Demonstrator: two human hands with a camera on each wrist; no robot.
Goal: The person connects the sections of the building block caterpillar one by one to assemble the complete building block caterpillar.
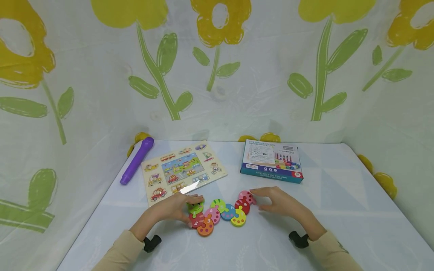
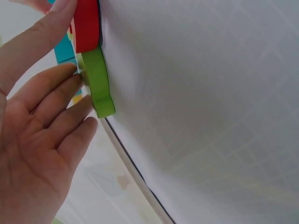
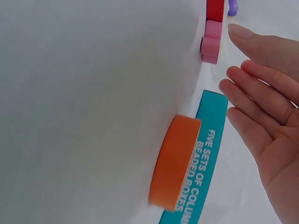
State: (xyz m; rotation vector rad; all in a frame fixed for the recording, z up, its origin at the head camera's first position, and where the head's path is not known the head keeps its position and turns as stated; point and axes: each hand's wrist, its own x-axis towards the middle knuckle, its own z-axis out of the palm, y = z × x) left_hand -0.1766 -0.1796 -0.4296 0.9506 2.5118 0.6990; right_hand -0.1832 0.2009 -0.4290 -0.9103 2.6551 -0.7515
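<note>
A wooden caterpillar puzzle [image 1: 228,212] of round numbered pieces lies joined in a wavy row on the table. Its green smiling head [image 1: 196,207] and red piece 2 [image 2: 87,25] are by my left hand [image 1: 171,209]. That hand's fairly straight fingers rest against the head, and its thumb touches the red piece. At the other end, my right hand [image 1: 279,201] hovers with relaxed fingers beside the pink tail piece [image 3: 211,45], holding nothing. In the right wrist view an orange rounded piece [image 3: 175,163] stands below the hand; the head view does not show it.
Behind the left hand lies a wooden vehicle picture puzzle [image 1: 183,169], with a purple microphone-shaped toy [image 1: 137,161] left of it. A teal beaded-boxes carton [image 1: 272,161] sits behind the right hand. Flower-printed fabric [image 1: 237,105] walls the table's back and sides.
</note>
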